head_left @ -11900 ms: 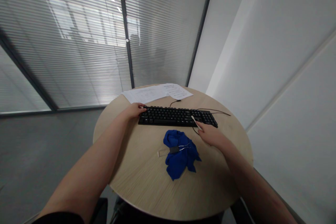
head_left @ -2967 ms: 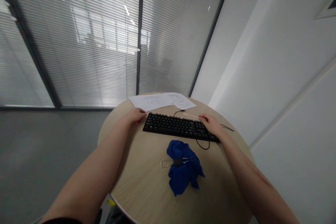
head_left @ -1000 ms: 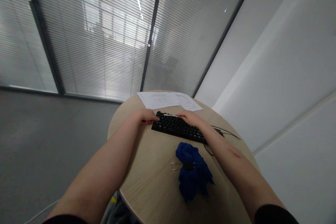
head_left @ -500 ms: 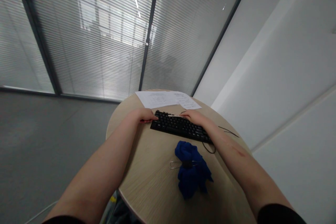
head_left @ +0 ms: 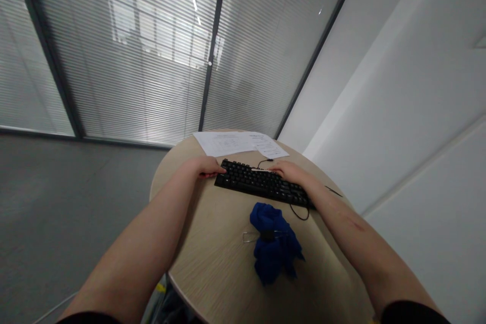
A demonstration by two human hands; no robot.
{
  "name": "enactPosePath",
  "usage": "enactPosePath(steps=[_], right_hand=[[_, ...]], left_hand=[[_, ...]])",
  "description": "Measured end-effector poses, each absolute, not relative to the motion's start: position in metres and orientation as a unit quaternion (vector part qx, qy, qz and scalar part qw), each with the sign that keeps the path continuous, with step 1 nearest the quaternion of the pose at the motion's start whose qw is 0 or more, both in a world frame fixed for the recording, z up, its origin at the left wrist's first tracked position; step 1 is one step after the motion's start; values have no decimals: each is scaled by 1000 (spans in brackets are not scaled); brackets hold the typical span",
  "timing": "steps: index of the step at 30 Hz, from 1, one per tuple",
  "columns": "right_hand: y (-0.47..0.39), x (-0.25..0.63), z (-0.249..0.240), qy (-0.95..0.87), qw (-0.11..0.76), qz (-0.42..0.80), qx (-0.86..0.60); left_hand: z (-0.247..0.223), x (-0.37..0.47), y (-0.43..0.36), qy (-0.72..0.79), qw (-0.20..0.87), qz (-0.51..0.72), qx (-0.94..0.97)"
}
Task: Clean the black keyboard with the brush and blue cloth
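A round wood-look table [head_left: 212,243] is holding a keyboard [head_left: 254,182] that's running left to right, right end angling toward the near side, and looking black all over. The left hand [head_left: 208,166] is resting its thumb on the left-end keys; honestly can't tell if its fingers are clamping. The right hand [head_left: 290,171] is pinching a skinny stick [head_left: 260,170] that's pointing left, roughly along the back key rows, and looking straight and pale.
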State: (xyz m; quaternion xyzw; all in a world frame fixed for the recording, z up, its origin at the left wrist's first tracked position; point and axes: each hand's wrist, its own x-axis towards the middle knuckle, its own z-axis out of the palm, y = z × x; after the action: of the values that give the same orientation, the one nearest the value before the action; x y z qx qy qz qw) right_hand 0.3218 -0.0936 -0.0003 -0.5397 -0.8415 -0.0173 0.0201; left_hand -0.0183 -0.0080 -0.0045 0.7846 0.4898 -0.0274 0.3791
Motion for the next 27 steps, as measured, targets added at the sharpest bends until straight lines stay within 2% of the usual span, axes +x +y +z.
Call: enactPosePath(steps=[27], right_hand=[[-136,404,4,-820,-15,-12,-573]], left_hand=[[-11,-19,0,485,389,-22,783]])
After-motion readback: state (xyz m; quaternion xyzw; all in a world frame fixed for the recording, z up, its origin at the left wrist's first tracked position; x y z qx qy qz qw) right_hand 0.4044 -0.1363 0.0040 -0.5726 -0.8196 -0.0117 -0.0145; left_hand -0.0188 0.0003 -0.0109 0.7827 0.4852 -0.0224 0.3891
